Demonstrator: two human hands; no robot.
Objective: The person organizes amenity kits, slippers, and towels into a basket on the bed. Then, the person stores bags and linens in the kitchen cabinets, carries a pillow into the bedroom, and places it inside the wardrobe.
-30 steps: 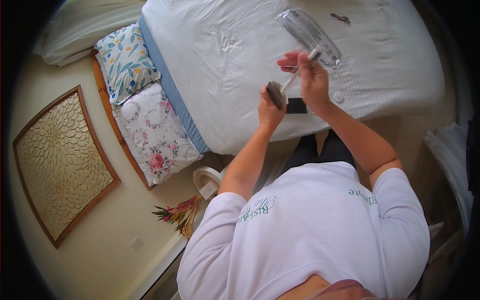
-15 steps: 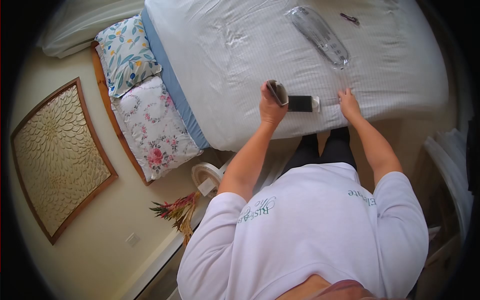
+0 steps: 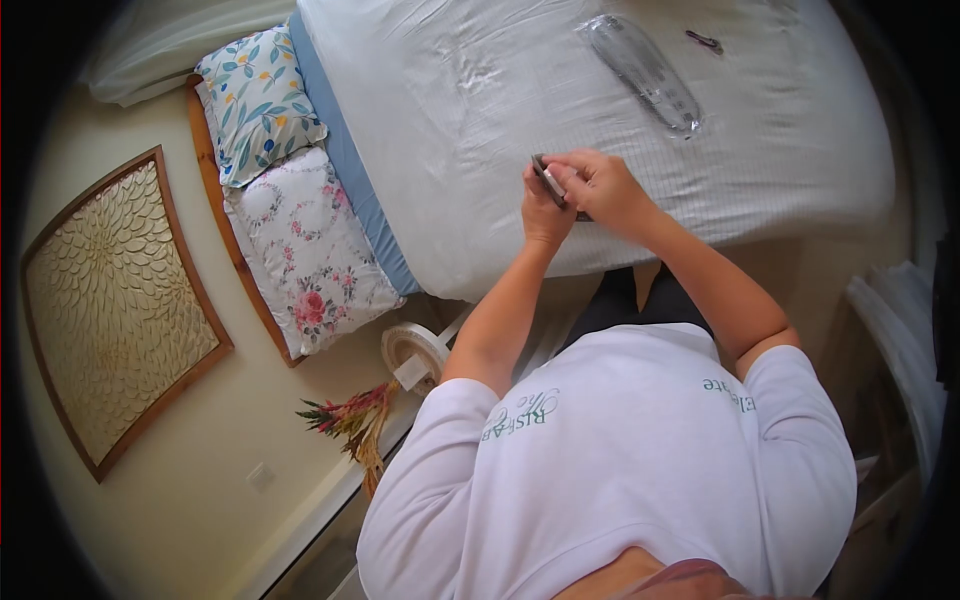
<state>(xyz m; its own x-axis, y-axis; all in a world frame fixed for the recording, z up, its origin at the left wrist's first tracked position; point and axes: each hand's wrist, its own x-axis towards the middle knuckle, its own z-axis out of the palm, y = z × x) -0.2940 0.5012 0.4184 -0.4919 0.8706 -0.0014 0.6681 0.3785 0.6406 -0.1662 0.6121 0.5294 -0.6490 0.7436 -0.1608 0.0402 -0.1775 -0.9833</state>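
Note:
My left hand [image 3: 546,212] is closed around a small, dark grey-brown open-topped box or pouch [image 3: 539,166], held upright just above the near side of the bed. My right hand [image 3: 608,192] meets it at the opening, thumb and fingers pinched together. A pale sliver shows at those fingertips, too small to name. Under my right hand, only a bit of a dark flat rectangular object [image 3: 583,217] on the sheet can be seen; the rest is hidden.
On the white bed sheet [image 3: 430,130] lie a long clear plastic package [image 3: 645,75] and a small dark item [image 3: 704,41]. Two pillows, one leaf-patterned [image 3: 262,105] and one flowered [image 3: 305,250], are at the left. Dried flowers [image 3: 360,425] stand near a white round-topped stand [image 3: 412,352].
My right hand has come left off the sheet to the opening of the box or pouch, now covering most of the dark rectangular object. My left hand stays nearly in place.

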